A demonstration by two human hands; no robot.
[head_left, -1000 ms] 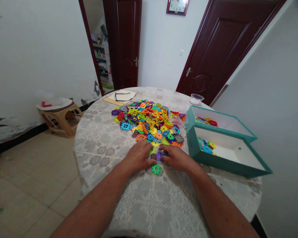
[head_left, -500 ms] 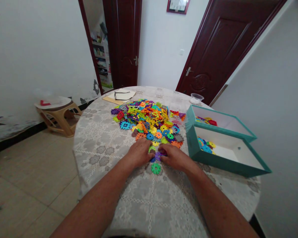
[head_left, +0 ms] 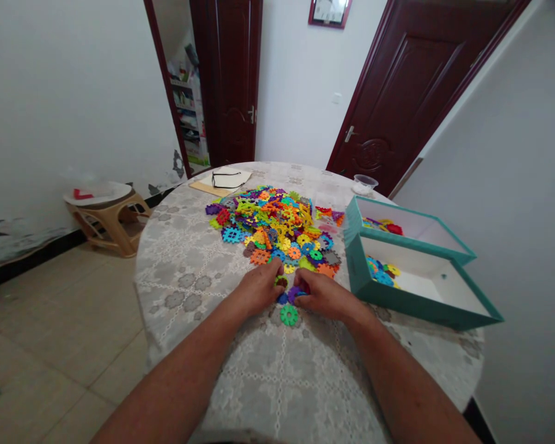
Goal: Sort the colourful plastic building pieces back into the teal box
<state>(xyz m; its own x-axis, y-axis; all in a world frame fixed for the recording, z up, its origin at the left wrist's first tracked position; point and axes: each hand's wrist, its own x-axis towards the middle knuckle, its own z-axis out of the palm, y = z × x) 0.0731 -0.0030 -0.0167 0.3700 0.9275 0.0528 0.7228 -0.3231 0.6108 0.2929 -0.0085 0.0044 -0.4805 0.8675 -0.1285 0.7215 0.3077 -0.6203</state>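
Observation:
My right hand (head_left: 324,293) is closed round a small bunch of gear-shaped plastic pieces; a purple piece (head_left: 293,294) sticks out at its fingertips, with bits of red and blue beside it. Facing it, my left hand (head_left: 259,287) has its fingers curled around a lime-green and brown gear piece (head_left: 281,282). A dark blue piece (head_left: 282,298) lies between the two hands, against the left fingertips. Just nearer to me, a green gear piece (head_left: 288,315) lies flat on the tablecloth. Beyond both hands spreads a large pile of colourful gear pieces (head_left: 277,216).
On the right of the round table (head_left: 180,265) stands a teal box (head_left: 425,308) with gear pieces inside, its teal lid (head_left: 444,228) behind it. Glasses (head_left: 226,180) lie on papers at the back left. A clear plastic bowl (head_left: 365,183) sits at the back right.
My hands have moved slightly apart, and the purple piece has shifted with the right fingertips. The view has shifted a little; the pile and box look the same.

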